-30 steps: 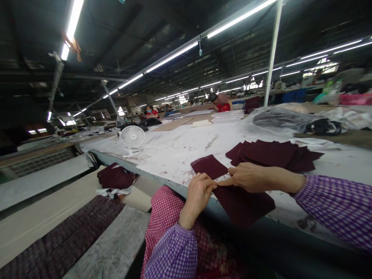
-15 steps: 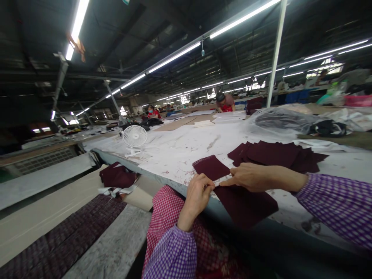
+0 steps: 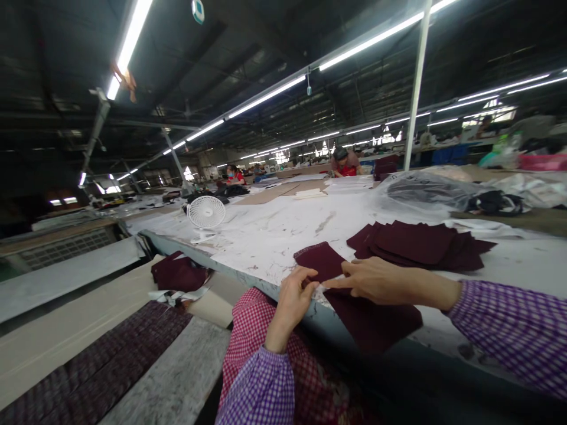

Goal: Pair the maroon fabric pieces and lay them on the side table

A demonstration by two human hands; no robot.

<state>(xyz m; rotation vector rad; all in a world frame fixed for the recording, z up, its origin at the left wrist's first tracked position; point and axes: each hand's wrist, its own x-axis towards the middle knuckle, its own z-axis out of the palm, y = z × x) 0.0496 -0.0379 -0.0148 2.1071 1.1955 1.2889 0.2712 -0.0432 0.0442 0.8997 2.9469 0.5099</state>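
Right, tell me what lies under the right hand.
A maroon fabric piece shows under the right hand, hanging past the edge of the table. Whatever the palm and fingers cover can't be seen.

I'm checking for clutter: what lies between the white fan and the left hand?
The white tabletop, with small dark marks, lies between the white fan and the left hand; the head view shows this.
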